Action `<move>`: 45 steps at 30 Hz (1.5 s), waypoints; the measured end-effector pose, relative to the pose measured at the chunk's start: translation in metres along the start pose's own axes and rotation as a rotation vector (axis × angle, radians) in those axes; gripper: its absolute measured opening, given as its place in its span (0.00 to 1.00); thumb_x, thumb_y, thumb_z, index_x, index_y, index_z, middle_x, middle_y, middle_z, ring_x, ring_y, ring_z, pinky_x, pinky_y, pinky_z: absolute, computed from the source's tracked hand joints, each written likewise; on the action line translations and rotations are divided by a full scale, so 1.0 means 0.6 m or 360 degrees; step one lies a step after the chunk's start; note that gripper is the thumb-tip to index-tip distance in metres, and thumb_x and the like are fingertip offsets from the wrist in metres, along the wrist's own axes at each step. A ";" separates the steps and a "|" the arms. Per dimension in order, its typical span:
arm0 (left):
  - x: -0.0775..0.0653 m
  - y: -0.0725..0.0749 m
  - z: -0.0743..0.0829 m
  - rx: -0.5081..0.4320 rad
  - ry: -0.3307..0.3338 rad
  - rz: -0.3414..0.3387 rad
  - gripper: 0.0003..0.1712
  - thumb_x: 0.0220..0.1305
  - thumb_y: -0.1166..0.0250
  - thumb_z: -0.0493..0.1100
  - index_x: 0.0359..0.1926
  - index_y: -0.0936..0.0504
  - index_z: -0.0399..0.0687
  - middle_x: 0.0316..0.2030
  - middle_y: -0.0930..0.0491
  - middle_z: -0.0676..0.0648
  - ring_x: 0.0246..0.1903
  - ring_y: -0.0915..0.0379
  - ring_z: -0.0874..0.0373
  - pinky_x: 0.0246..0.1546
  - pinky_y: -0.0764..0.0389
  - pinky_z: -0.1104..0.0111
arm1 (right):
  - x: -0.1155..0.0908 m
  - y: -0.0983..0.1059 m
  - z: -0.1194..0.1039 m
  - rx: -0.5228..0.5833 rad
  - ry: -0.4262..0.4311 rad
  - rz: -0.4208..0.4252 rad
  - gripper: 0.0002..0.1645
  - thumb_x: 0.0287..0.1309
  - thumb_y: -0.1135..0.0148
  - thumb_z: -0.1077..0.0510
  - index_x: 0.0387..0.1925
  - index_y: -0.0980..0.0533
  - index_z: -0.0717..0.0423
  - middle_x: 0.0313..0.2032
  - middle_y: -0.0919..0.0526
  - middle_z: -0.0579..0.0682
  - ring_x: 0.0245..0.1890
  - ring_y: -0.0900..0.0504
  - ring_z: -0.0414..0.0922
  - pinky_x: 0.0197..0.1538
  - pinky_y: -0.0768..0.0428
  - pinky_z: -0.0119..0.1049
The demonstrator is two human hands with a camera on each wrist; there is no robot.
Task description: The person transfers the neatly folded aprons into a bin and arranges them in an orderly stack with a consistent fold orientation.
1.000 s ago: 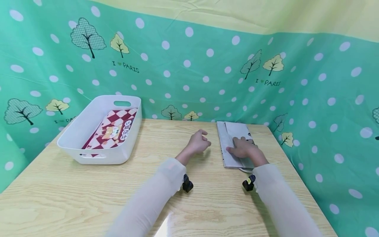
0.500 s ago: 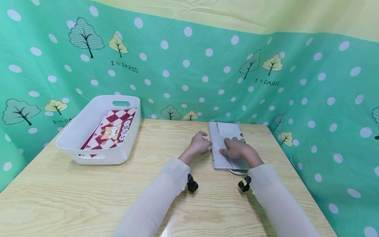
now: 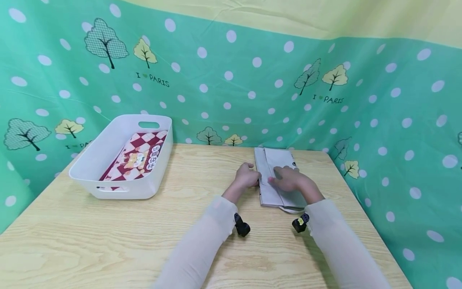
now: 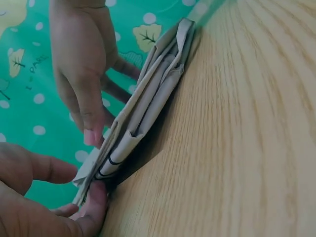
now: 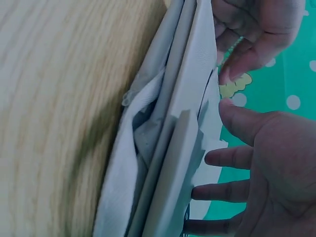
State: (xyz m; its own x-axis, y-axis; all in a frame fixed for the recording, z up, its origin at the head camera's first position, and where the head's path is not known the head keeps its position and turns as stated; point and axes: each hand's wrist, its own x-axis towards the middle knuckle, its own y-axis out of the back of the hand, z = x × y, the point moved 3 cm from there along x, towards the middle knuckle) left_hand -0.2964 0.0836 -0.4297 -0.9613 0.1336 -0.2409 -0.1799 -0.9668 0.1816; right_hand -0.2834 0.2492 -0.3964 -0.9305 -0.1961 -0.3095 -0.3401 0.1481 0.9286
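Observation:
A folded off-white cloth bag (image 3: 268,195) with a strap (image 3: 291,210) showing at its near end lies at the right of the table. My left hand (image 3: 247,176) is at the bag's left edge. In the left wrist view its thumb (image 4: 58,170) is over the edge while a fingertip (image 4: 98,193) is tucked under it. My right hand (image 3: 288,179) rests on top of the bag with its fingers spread. From the right wrist view, these fingers (image 5: 222,190) are nearly straight, their tips against the upper face. Dark print shows near the bag's far right corner.
On the left of the wooden table (image 3: 202,172) stands a white plastic basket (image 3: 90,168) with cut-out handles. A red-and-white checked packet (image 3: 138,154) with a cartoon animal leans inside it. Green dotted curtain (image 3: 223,100) hangs behind and along the right side.
The bag has slid left under my right hand, mostly during the first half second. My left hand has moved slightly right, reaching the bag's left edge.

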 end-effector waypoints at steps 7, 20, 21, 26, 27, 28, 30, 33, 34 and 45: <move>0.001 -0.004 -0.006 -0.0165 0.0032 -0.0099 0.29 0.64 0.36 0.29 0.66 0.27 0.30 0.48 0.20 0.38 0.37 0.18 0.53 0.42 0.14 0.64 | -0.004 0.006 0.007 0.0032 0.0109 0.0049 0.40 0.77 0.51 0.43 0.75 0.40 0.68 0.68 0.32 0.71 0.69 0.36 0.71 0.69 0.37 0.67; -0.005 -0.014 -0.005 -0.0248 0.0062 -0.0212 0.36 0.58 0.33 0.22 0.68 0.32 0.36 0.46 0.23 0.40 0.37 0.18 0.52 0.38 0.13 0.66 | -0.011 0.023 0.043 0.0272 0.0170 0.0173 0.37 0.77 0.47 0.49 0.72 0.38 0.73 0.66 0.30 0.75 0.68 0.33 0.70 0.67 0.32 0.63; -0.005 -0.015 -0.005 -0.0252 0.0055 -0.0217 0.36 0.58 0.33 0.22 0.68 0.32 0.36 0.45 0.23 0.40 0.37 0.18 0.52 0.38 0.14 0.66 | -0.012 0.025 0.048 0.0308 0.0168 0.0205 0.37 0.77 0.47 0.49 0.72 0.39 0.73 0.65 0.30 0.76 0.67 0.32 0.70 0.66 0.30 0.63; -0.007 -0.014 -0.004 -0.0252 0.0045 -0.0199 0.36 0.58 0.34 0.21 0.67 0.32 0.35 0.46 0.22 0.39 0.37 0.18 0.52 0.38 0.14 0.66 | -0.008 0.033 0.080 0.0430 0.0092 0.0341 0.36 0.77 0.48 0.50 0.73 0.40 0.71 0.62 0.29 0.77 0.61 0.27 0.70 0.60 0.25 0.63; -0.007 -0.014 -0.004 -0.0250 0.0048 -0.0194 0.36 0.58 0.34 0.21 0.67 0.32 0.35 0.46 0.22 0.39 0.37 0.18 0.52 0.38 0.13 0.66 | -0.007 0.033 0.087 0.0444 0.0078 0.0356 0.36 0.77 0.48 0.51 0.73 0.40 0.71 0.62 0.28 0.77 0.60 0.26 0.69 0.58 0.24 0.62; -0.007 -0.013 -0.003 -0.0246 0.0051 -0.0189 0.36 0.58 0.34 0.21 0.67 0.32 0.35 0.46 0.22 0.40 0.37 0.18 0.52 0.38 0.13 0.65 | -0.006 0.033 0.095 0.0463 0.0063 0.0364 0.35 0.77 0.48 0.51 0.73 0.40 0.71 0.61 0.27 0.76 0.59 0.25 0.69 0.57 0.22 0.62; -0.008 -0.013 -0.003 -0.0242 0.0063 -0.0180 0.36 0.58 0.33 0.21 0.67 0.31 0.36 0.46 0.22 0.40 0.37 0.18 0.52 0.38 0.13 0.65 | -0.006 0.031 0.108 0.0487 0.0038 0.0374 0.34 0.77 0.48 0.53 0.73 0.40 0.72 0.59 0.25 0.76 0.56 0.22 0.68 0.54 0.20 0.59; -0.007 -0.013 -0.002 -0.0235 0.0072 -0.0174 0.36 0.58 0.33 0.21 0.67 0.31 0.36 0.46 0.22 0.41 0.37 0.19 0.53 0.39 0.13 0.64 | -0.007 0.027 0.128 0.0559 -0.0023 0.0347 0.34 0.77 0.48 0.54 0.72 0.40 0.73 0.57 0.25 0.76 0.50 0.19 0.65 0.49 0.17 0.55; -0.007 -0.013 -0.002 -0.0231 0.0071 -0.0175 0.36 0.58 0.33 0.21 0.67 0.31 0.36 0.46 0.22 0.41 0.37 0.19 0.53 0.39 0.13 0.64 | -0.008 0.026 0.134 0.0579 -0.0047 0.0334 0.34 0.77 0.48 0.54 0.72 0.40 0.73 0.57 0.24 0.76 0.48 0.18 0.63 0.47 0.17 0.53; -0.007 -0.014 -0.003 -0.0215 0.0074 -0.0166 0.36 0.58 0.33 0.22 0.67 0.31 0.36 0.46 0.21 0.40 0.37 0.18 0.52 0.38 0.13 0.64 | -0.006 0.009 0.165 0.0995 -0.0226 0.0111 0.35 0.77 0.49 0.56 0.71 0.43 0.78 0.43 0.22 0.60 0.36 0.23 0.48 0.38 0.15 0.41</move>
State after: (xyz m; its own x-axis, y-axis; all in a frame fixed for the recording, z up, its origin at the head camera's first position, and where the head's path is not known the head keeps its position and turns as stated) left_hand -0.2904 0.0907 -0.4318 -0.9277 0.2275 -0.2960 -0.2454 -0.9691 0.0243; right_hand -0.2956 0.3466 -0.4106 -0.9477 -0.0419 -0.3163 -0.2534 0.7014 0.6663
